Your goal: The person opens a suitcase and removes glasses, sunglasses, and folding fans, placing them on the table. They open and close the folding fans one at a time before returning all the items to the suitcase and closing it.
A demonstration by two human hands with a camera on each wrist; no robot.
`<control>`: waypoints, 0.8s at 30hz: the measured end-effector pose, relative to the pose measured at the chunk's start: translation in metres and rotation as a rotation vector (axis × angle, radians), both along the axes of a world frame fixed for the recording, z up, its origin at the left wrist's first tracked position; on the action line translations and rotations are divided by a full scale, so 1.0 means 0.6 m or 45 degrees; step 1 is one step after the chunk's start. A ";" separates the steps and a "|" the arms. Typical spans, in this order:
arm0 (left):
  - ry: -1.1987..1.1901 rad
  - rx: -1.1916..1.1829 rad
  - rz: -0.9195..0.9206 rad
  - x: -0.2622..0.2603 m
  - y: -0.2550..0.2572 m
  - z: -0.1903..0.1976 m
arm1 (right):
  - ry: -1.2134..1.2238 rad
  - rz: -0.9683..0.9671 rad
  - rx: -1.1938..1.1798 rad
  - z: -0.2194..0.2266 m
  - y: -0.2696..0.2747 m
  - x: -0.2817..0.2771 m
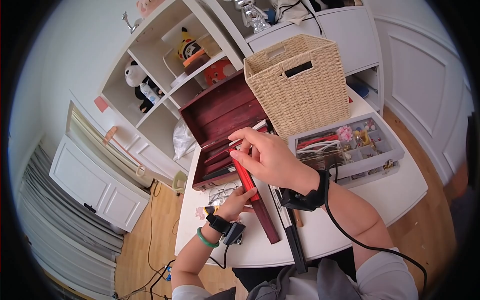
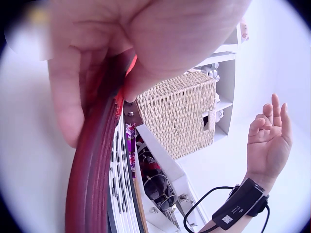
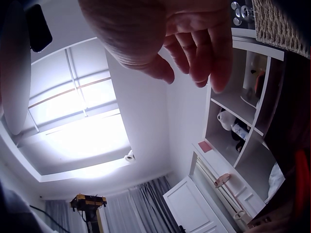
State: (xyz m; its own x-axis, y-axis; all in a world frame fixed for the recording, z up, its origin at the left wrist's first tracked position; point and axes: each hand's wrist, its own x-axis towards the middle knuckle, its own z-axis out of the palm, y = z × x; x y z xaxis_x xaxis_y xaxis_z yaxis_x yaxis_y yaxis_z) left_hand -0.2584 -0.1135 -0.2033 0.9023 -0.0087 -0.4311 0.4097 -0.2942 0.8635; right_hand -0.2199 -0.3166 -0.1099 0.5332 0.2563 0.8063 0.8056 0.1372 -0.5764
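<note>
A folded red fan (image 1: 262, 216) with dark red sticks slants over the near part of the table. My left hand (image 1: 234, 205) grips it about midway, the thumb on one side and the fingers on the other in the left wrist view. Above the fan's far end is my right hand (image 1: 276, 162), its fingers loosely bent and holding nothing. The left wrist view shows that right hand raised, palm visible. Beside the red fan lies a black-and-white folded fan (image 1: 288, 231). Behind my hands stands a dark red wooden case (image 1: 220, 111), lid up, with more long things inside.
Right of the case are a woven basket (image 1: 310, 95) and a grey compartment box (image 1: 382, 156) of trinkets. Eyeglasses (image 1: 220, 194) lie left of the fan on the white table (image 1: 330, 227). Cables run from both wrist cameras. White shelves (image 1: 145, 55) with plush toys stand behind.
</note>
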 end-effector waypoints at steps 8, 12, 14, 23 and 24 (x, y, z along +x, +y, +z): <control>0.059 -0.148 -0.023 -0.013 0.003 -0.012 | 0.005 0.010 -0.005 0.002 -0.003 -0.001; 0.100 -0.153 -0.023 -0.032 -0.012 -0.004 | -0.015 -0.001 -0.004 0.002 -0.001 -0.003; 0.129 -0.176 -0.027 -0.036 -0.015 -0.005 | -0.018 -0.007 -0.015 0.003 -0.002 -0.004; 0.200 -0.208 -0.039 -0.043 -0.019 -0.001 | -0.016 -0.009 -0.019 0.004 -0.004 -0.005; 0.202 -0.207 -0.038 -0.044 -0.020 0.000 | -0.020 -0.011 -0.015 0.004 -0.004 -0.005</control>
State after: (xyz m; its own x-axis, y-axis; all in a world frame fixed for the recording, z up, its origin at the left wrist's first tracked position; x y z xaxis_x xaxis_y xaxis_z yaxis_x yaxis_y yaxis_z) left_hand -0.2847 -0.1256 -0.2033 0.8216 -0.1154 -0.5582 0.5373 -0.1703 0.8260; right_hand -0.2226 -0.3190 -0.1076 0.5226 0.2610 0.8116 0.8158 0.1235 -0.5651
